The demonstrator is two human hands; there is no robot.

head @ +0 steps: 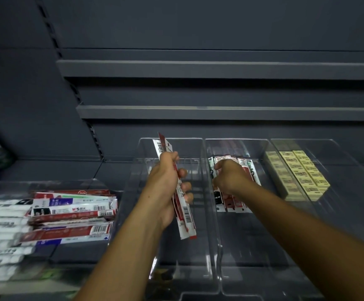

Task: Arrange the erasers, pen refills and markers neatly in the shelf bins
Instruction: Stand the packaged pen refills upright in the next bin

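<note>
Left hand (168, 187) clamps refill packs (186, 222) over the shelf's (57, 168) middle; right hand (231, 177) curls on refill row (234, 203) toward its back edge. I'd square the row first, then add packs singly.

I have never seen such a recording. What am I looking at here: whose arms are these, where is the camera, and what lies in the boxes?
There is no machine here: a person works with bare hands, and the single camera sits on their head, looking forward and down. So both arms enter from the bottom of the picture. The left hand grips a bundle of pen refill packets above the left clear bin. The right hand rests on a row of packets in the middle bin; whether it grips them is hard to tell. The right bin holds pale yellow erasers. Far left lies a loose pile of packets beside white markers.
</note>
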